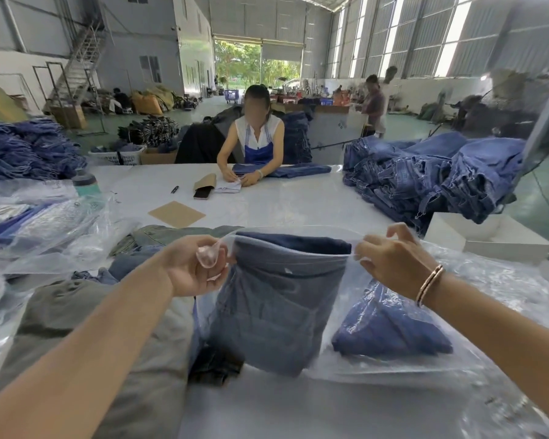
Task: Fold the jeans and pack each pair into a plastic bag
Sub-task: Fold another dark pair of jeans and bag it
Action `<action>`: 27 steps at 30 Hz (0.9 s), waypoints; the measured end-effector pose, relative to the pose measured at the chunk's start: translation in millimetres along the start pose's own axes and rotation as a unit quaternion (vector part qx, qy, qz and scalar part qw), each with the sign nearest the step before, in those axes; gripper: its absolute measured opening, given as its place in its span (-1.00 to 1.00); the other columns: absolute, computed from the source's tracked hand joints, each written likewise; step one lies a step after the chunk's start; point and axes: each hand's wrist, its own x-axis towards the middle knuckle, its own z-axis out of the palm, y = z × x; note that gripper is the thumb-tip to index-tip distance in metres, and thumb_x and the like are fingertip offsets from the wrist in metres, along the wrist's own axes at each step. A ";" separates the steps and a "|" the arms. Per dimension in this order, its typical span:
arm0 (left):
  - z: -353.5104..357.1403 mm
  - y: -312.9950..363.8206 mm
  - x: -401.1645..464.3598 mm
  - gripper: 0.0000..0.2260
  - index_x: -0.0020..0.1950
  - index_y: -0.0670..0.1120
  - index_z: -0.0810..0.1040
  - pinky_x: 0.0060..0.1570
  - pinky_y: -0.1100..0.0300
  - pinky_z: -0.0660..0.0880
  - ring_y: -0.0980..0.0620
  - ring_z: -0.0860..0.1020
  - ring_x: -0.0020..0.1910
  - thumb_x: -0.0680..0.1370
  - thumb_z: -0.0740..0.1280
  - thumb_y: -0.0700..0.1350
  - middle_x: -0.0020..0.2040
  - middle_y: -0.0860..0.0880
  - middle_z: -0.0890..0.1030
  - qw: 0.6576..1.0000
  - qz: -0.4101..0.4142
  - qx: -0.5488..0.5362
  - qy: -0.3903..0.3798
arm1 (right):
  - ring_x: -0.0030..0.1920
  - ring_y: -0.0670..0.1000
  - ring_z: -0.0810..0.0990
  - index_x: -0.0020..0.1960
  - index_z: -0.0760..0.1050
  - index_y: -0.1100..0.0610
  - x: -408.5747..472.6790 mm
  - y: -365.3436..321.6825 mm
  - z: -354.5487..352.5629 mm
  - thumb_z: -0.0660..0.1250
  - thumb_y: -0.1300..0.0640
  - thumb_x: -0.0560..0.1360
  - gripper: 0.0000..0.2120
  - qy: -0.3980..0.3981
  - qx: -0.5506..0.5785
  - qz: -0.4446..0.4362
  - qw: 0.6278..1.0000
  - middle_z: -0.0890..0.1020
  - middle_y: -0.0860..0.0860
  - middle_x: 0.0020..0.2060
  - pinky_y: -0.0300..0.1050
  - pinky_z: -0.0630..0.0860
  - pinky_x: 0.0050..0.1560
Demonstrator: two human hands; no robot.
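A folded pair of blue jeans (276, 299) hangs inside a clear plastic bag (298, 231), lifted above the table in front of me. My left hand (192, 264) pinches the bag's open top edge at its left corner. My right hand (390, 259) pinches the same edge at the right corner, with a bracelet on the wrist. The top of the jeans still shows dark blue at the bag's mouth. A second bagged pair of jeans (390, 327) lies on the table under my right forearm.
Loose jeans and grey-green garments (76, 312) lie at my left. Bagged jeans (38, 223) pile at the far left, a tall stack of unfolded jeans (431, 175) at the right. A person (255, 147) sits across the white table (282, 198); a cardboard sheet (176, 213) lies between.
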 end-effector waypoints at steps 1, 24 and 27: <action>-2.1 -0.2 1.6 -0.67 0.11 -0.27 0.46 -0.27 0.22 0.58 0.12 0.58 -0.49 0.38 0.31 -0.19 -0.39 0.01 0.60 1.000 0.003 -0.003 0.011 | -0.26 0.09 0.60 0.01 0.59 0.09 -0.1 -2.0 1.5 0.47 0.22 0.39 -0.79 -0.034 0.032 0.032 0.998 0.59 0.02 0.09 0.06 0.45 0.08; 18.1 54.6 31.9 -0.71 0.03 -0.13 0.54 0.41 -0.20 0.18 0.19 0.62 -0.12 0.63 0.02 -0.15 -0.26 0.08 0.69 0.971 0.219 0.025 0.092 | -0.05 0.20 0.61 -0.05 0.65 0.11 94.9 7.1 -1.2 0.36 0.13 0.48 -0.89 0.057 0.117 0.222 0.966 0.68 0.14 -0.10 -0.02 0.53 -0.01; 15.6 58.7 32.0 -0.69 0.28 -0.19 0.48 0.15 0.04 0.47 0.17 0.62 -0.17 0.63 0.06 -0.18 -0.14 0.02 0.67 0.938 0.302 -0.019 0.169 | -0.08 0.18 0.63 -0.07 0.67 0.05 88.2 -2.6 1.4 0.32 0.15 0.49 -0.86 0.002 0.081 0.170 0.982 0.70 0.11 -0.12 -0.04 0.54 0.01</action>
